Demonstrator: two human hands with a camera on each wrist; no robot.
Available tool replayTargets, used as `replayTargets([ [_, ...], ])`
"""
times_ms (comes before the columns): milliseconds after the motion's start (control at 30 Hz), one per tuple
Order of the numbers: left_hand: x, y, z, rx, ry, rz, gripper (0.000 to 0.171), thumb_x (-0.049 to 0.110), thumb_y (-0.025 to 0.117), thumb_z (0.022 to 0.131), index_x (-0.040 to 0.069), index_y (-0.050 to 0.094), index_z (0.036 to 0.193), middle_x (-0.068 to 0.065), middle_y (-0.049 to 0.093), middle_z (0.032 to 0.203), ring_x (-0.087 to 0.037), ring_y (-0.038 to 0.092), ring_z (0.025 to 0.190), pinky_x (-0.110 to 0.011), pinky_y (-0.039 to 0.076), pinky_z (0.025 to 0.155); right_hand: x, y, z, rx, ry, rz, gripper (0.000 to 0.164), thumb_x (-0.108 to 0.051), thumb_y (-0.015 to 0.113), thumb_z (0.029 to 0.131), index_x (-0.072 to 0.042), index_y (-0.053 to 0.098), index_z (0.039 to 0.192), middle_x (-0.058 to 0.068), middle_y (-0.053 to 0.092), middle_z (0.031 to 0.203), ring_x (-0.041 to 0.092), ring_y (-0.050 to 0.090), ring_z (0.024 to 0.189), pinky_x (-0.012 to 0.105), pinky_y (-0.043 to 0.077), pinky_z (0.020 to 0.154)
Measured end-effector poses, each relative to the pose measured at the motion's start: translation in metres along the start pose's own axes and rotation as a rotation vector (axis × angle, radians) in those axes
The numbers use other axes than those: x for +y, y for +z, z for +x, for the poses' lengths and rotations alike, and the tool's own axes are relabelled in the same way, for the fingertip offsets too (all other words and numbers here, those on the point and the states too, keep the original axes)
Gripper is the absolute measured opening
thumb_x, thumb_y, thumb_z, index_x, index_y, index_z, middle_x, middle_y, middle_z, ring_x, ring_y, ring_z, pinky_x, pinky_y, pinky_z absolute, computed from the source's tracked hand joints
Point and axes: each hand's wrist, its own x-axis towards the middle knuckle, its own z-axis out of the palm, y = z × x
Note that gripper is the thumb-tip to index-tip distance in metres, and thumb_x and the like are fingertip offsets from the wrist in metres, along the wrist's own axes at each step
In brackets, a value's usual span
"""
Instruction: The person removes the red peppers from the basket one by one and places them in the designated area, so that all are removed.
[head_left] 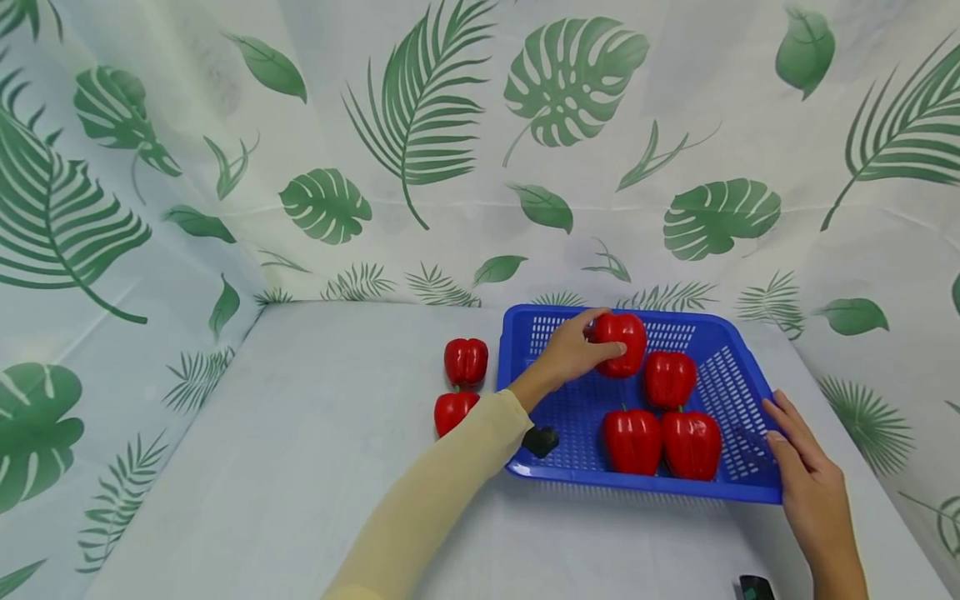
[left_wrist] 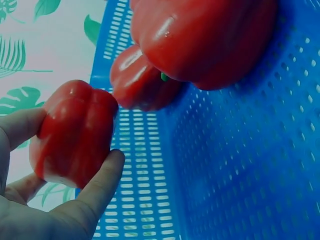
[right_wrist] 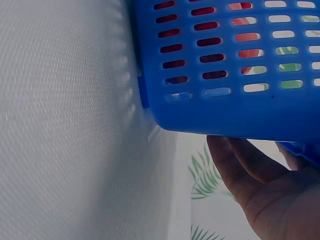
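Observation:
My left hand [head_left: 572, 352] holds a red bell pepper [head_left: 624, 343] over the back part of a blue perforated basket [head_left: 573, 412]. In the left wrist view, thumb and fingers grasp that pepper [left_wrist: 75, 135] around its sides. Three other red bell peppers sit inside the basket: one toward the right [head_left: 670, 379] and two by the front wall, a left one [head_left: 632, 442] and a right one [head_left: 692, 446]. At the basket's right end, my right hand [head_left: 817, 479] grips the rim. The right wrist view shows its fingers [right_wrist: 250, 165] against the basket's edge.
Two more red bell peppers lie on the white table [head_left: 300, 433] left of the basket, a back one [head_left: 466, 362] and a front one [head_left: 453, 412] partly hidden by my left sleeve [head_left: 442, 492]. A leaf-patterned curtain [head_left: 450, 233] stands behind the table.

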Motion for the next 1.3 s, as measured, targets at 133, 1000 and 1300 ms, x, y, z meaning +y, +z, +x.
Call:
replayTargets([
  [133,0.0,-0.005,-0.003,-0.009,0.014,-0.041,0.065,0.026,0.075,0.098,0.02,0.053,0.159,-0.009,0.061,0.146,-0.026,0.06,0.127,-0.039,0.062,0.093,0.0,0.001,-0.001,0.001,-0.001,0.001,0.053,-0.033,0.038,0.117,-0.016,0.036,0.168,-0.019,0.02,0.173,0.005,0.011,0.16,0.046,0.013,0.128],
  [1000,0.006,-0.057,-0.025,0.03,0.047,-0.204,0.07,0.023,0.075,0.101,0.021,0.046,0.164,-0.014,0.057,0.144,-0.027,0.063,0.12,-0.046,0.06,0.097,-0.004,0.002,0.004,0.007,0.0,-0.004,0.052,-0.033,0.037,0.117,-0.019,0.037,0.168,-0.02,0.02,0.173,0.003,0.011,0.16,0.042,0.013,0.128],
  [1300,0.003,-0.074,-0.036,0.073,0.033,-0.186,0.069,0.024,0.075,0.101,0.023,0.047,0.164,-0.015,0.056,0.148,-0.031,0.061,0.127,-0.041,0.061,0.095,-0.002,0.002,0.001,0.011,-0.001,0.002,0.052,-0.032,0.037,0.117,-0.017,0.038,0.167,-0.019,0.021,0.173,0.003,0.012,0.159,0.038,0.012,0.128],
])
